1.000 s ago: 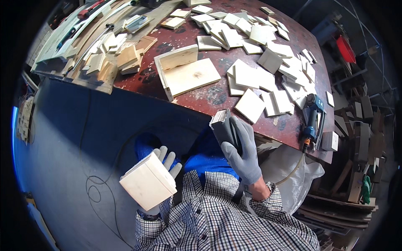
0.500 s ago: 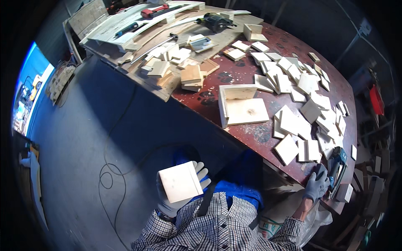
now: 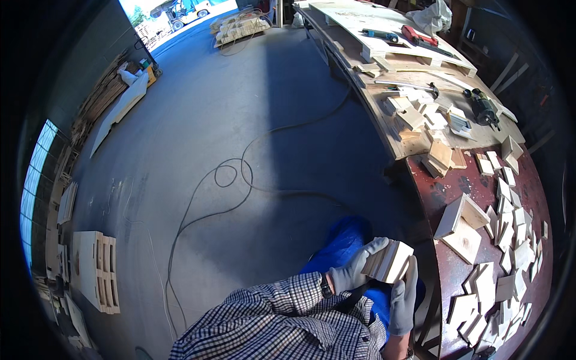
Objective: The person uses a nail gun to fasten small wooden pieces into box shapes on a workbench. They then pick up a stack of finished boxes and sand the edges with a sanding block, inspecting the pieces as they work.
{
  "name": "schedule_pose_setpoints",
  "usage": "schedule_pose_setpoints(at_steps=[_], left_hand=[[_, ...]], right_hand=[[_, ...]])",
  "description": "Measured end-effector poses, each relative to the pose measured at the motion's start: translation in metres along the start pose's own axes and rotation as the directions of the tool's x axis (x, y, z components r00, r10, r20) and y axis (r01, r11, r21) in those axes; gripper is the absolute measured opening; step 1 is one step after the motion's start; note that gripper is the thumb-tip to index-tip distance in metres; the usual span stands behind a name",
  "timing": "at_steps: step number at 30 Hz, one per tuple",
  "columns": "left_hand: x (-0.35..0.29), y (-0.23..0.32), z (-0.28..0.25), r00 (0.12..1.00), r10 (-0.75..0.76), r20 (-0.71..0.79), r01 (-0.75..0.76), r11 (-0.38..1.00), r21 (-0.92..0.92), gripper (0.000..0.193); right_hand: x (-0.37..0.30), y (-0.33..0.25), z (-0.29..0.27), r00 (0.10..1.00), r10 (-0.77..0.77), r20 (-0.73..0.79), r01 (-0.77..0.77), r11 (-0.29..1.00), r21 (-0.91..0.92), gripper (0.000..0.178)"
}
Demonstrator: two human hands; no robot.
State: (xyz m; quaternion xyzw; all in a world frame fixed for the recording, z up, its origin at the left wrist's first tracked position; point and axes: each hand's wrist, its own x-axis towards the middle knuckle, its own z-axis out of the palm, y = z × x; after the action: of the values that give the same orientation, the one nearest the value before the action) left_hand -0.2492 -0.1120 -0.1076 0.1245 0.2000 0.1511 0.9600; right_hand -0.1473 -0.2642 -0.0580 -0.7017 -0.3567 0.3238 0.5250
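A small block of stacked wooden boards [image 3: 389, 262], pale with lines along its side, is held between my two gloved hands in front of my body. My left hand [image 3: 353, 271] grips it from the left, fingers bent over its upper edge. My right hand [image 3: 403, 303] presses against its right side from below. Close by on the right, a dark red worktable [image 3: 433, 207] bears many loose square wooden pieces [image 3: 485, 285]. An angled wooden piece of joined boards [image 3: 465, 240] stands on it near the edge.
Beyond lies a wooden bench with a hammer [image 3: 411, 85], a dark green power tool [image 3: 482, 108], a blue tool [image 3: 379, 36] and a red tool [image 3: 418, 36]. A cable [image 3: 210, 213] loops over the floor. A slatted wooden stack [image 3: 90, 270] stands left.
My right hand has left the nail gun at the table's edge and joined my left on the wooden block. My view has swung left, and the block is turned differently.
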Motion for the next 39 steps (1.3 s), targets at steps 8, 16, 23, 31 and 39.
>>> schedule_pose_setpoints(at_steps=[8,16,23,31,39], left_hand=[[0.020,-0.013,-0.021,0.984,0.156,-0.080,-0.123,0.939,0.321,0.049],[0.122,-0.133,-0.193,0.927,-0.290,0.237,0.370,0.605,-0.705,0.047],[0.142,-0.165,-0.217,0.772,-0.342,0.535,0.436,-0.327,-0.839,0.047],[0.143,-0.168,-0.213,0.767,-0.324,0.554,0.412,-0.412,-0.812,0.047],[0.145,-0.167,-0.215,0.771,-0.300,0.562,0.411,-0.440,-0.798,0.047]], right_hand=[[0.053,0.058,0.021,0.956,0.285,0.069,-0.286,0.858,0.428,0.082],[0.020,0.198,0.026,0.822,0.556,0.123,-0.440,0.482,0.758,0.046],[0.012,0.188,0.022,0.801,0.560,0.210,-0.468,0.368,0.803,0.043],[0.013,0.198,0.018,0.802,0.543,0.250,-0.508,0.400,0.763,0.049],[0.014,0.192,0.018,0.779,0.576,0.248,-0.514,0.360,0.779,0.046]])
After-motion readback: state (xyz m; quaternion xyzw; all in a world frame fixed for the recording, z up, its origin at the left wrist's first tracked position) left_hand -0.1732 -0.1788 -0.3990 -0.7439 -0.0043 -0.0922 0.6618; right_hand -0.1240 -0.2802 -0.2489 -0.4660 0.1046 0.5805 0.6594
